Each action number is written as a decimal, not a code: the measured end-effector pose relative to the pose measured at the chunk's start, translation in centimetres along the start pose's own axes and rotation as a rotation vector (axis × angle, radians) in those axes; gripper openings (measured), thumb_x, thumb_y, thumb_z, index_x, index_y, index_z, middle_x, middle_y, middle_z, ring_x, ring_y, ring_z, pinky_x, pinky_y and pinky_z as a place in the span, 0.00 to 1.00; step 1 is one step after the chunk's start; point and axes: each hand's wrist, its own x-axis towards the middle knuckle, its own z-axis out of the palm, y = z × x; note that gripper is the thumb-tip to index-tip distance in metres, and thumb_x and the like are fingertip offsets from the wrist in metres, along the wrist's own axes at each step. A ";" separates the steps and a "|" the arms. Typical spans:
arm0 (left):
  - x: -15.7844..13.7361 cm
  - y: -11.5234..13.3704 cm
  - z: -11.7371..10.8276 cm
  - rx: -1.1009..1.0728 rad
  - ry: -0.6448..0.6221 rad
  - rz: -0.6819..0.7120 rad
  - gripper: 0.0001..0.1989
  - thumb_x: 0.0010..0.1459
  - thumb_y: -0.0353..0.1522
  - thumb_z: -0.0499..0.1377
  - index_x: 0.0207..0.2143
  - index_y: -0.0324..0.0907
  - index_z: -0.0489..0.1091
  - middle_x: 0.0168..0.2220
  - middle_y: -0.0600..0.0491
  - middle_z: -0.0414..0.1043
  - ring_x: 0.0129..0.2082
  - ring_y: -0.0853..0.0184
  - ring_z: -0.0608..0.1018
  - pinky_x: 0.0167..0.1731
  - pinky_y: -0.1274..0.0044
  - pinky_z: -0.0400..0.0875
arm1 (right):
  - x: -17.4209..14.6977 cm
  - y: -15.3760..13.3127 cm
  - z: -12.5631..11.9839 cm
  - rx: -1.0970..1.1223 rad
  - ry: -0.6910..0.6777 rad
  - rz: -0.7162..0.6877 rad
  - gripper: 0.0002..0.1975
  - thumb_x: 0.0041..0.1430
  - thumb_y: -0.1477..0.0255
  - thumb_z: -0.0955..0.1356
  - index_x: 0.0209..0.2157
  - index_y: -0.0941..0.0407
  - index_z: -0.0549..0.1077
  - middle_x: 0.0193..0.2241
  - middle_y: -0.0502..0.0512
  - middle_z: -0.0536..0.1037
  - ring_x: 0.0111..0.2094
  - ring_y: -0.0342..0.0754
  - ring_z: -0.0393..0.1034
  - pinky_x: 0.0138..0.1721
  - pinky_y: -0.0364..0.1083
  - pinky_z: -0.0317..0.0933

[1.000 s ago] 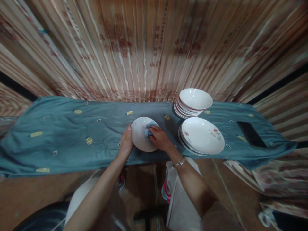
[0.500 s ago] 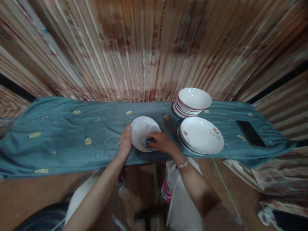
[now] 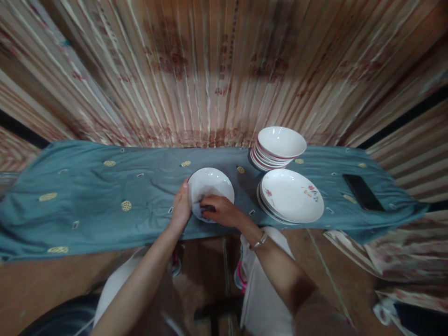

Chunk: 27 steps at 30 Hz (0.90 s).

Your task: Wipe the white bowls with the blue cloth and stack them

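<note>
White and glossy, a bowl [image 3: 213, 181] is by the near edge of the teal-covered surface [image 3: 91, 196]. The left hand [image 3: 181, 205] clasps its left side, fingers mostly hidden; the right hand [image 3: 221, 210] pinches a bluish cloth [image 3: 198, 211] against its inside with bent fingers. Stacked plates [image 3: 293, 196] stand rightward.

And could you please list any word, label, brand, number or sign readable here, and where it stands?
Nothing is legible.
Curtain: character-like marks, too blurred to read.
Top plate: faint marks near the flowers, too small.
Tablecloth: little rectangles, too small to tell whether they hold text.
Held bowl: no text visible.
</note>
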 end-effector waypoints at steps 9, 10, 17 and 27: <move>0.2 -0.2 0.0 0.003 0.000 0.030 0.31 0.62 0.51 0.48 0.53 0.39 0.72 0.55 0.45 0.73 0.59 0.58 0.71 0.62 0.69 0.59 | 1.3 0.1 1.7 0.025 0.130 -0.110 0.23 0.57 0.80 0.66 0.55 0.57 0.69 0.57 0.62 0.71 0.59 0.52 0.64 0.62 0.54 0.57; 0.2 -0.2 0.0 0.003 0.003 0.023 0.31 0.62 0.51 0.48 0.52 0.39 0.73 0.55 0.45 0.73 0.58 0.58 0.72 0.61 0.69 0.59 | 1.5 0.1 1.8 0.019 0.139 -0.108 0.25 0.57 0.80 0.65 0.57 0.58 0.68 0.59 0.62 0.69 0.61 0.52 0.62 0.63 0.54 0.56; 0.1 0.2 0.0 0.038 0.004 0.021 0.28 0.63 0.49 0.48 0.51 0.41 0.73 0.55 0.47 0.73 0.59 0.58 0.70 0.64 0.68 0.56 | 2.4 0.5 2.6 -0.041 0.234 -0.063 0.27 0.60 0.77 0.64 0.62 0.59 0.63 0.64 0.62 0.63 0.65 0.51 0.55 0.66 0.54 0.51; -0.2 0.6 0.0 0.060 -0.042 0.076 0.29 0.63 0.49 0.50 0.54 0.38 0.71 0.59 0.43 0.69 0.62 0.58 0.68 0.65 0.66 0.53 | 4.0 1.0 1.4 -0.153 0.311 -0.069 0.26 0.64 0.76 0.61 0.63 0.63 0.60 0.65 0.65 0.60 0.66 0.52 0.53 0.68 0.54 0.46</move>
